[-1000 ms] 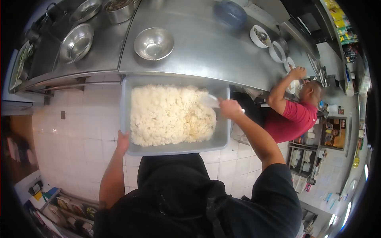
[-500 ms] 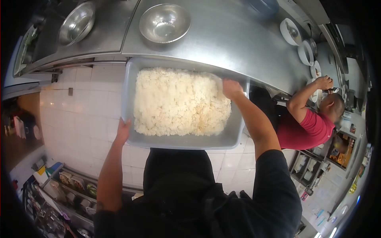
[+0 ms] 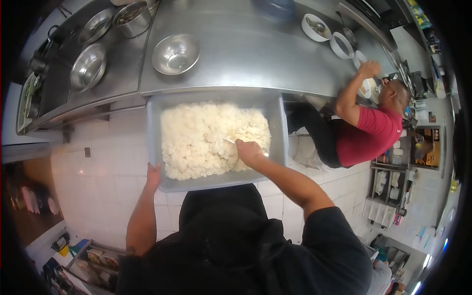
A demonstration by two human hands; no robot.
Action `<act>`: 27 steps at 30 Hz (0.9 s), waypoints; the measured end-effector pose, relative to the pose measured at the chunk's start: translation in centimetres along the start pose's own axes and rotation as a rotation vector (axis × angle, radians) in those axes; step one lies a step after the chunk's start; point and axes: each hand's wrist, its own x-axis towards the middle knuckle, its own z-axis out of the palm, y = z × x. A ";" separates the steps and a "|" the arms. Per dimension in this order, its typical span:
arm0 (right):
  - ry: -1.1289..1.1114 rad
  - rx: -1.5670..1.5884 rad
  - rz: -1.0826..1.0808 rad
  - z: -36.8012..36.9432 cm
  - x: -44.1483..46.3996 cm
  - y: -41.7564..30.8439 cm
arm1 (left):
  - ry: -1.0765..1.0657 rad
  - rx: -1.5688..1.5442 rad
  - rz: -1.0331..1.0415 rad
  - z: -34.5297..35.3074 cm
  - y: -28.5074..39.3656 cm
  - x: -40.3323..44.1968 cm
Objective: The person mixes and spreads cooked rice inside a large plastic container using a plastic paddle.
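Note:
A large grey plastic tub (image 3: 154, 132) holds a thick bed of white cooked rice (image 3: 196, 137). My left hand (image 3: 154, 174) grips the tub at its near left corner, its fingers partly hidden by the wall. Over the right half of the rice, my right hand (image 3: 250, 152) is closed around a white rice paddle (image 3: 229, 141). Only small bits of the paddle show on either side of the fist. The rice beneath my right hand looks loose and broken up, while the left part is more packed.
The steel counter (image 3: 236, 54) runs along the tub's far side. On it stand a steel bowl (image 3: 176, 55), a steel pot (image 3: 132, 20) and white bowls (image 3: 316, 27). A co-worker in a red shirt (image 3: 371, 132) leans at the counter on the right.
My right hand has come from the tub's far right corner toward me and left, over the rice. The left hand stays at the tub's corner. The view has shifted a little.

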 end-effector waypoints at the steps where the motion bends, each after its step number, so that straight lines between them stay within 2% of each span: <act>1: 0.007 -0.058 -0.047 -1.5 -0.7 0.9 | -0.004 -0.009 0.022 0.1 0.7 -0.2; 2: 0.010 -0.119 -0.097 -3.6 -1.5 1.7 | -0.012 -0.013 0.029 0.2 0.9 -0.1; 4: -0.033 -0.194 0.009 -7.4 -1.1 4.4 | 0.099 0.048 0.024 0.6 0.5 -0.3; 6: 0.090 -0.197 0.164 -7.1 2.2 9.1 | 0.074 0.039 0.002 0.4 0.6 -0.5; 7: 0.089 -0.209 0.156 -7.4 3.2 10.6 | 0.052 0.036 -0.012 0.3 0.9 -0.4; 9: 0.132 -0.104 0.332 -7.8 5.4 12.4 | 0.052 -0.004 -0.038 0.4 2.1 -1.3; 10: 0.120 -0.109 0.317 -7.4 6.6 12.8 | 0.043 -0.025 -0.058 0.3 2.5 -1.6; 12: 0.004 -0.048 0.457 -5.6 8.8 13.1 | 0.053 0.000 -0.030 0.2 1.6 -0.9; 13: -0.024 -0.051 0.444 -4.8 10.1 13.6 | 0.054 0.023 0.013 0.3 0.8 -0.6; 14: -0.033 -0.030 0.426 -3.6 11.3 14.2 | 0.052 0.031 -0.028 0.3 -0.5 -0.2; 16: -0.078 -0.001 0.421 -1.1 11.6 14.9 | 0.004 0.022 0.087 -0.3 -2.8 0.6; 18: -0.220 0.168 0.455 -2.6 11.7 16.3 | 0.022 0.005 0.058 0.1 -2.9 0.4; 19: -0.207 0.154 0.455 -3.2 11.6 16.2 | 0.060 -0.011 0.051 0.4 -2.3 0.6; 21: -0.305 -0.302 -0.219 -1.8 9.4 14.7 | 0.104 0.024 0.076 0.7 -3.6 1.3; 23: -0.124 -0.019 0.198 -4.7 4.7 4.7 | 0.147 0.059 0.118 1.0 -4.5 1.8; 25: -0.076 -0.018 0.189 -3.0 4.5 1.9 | 0.066 0.017 0.022 0.6 -4.2 2.3; 27: -0.062 -0.069 0.118 -2.4 3.4 0.1 | 0.019 -0.017 0.033 0.0 -0.7 0.9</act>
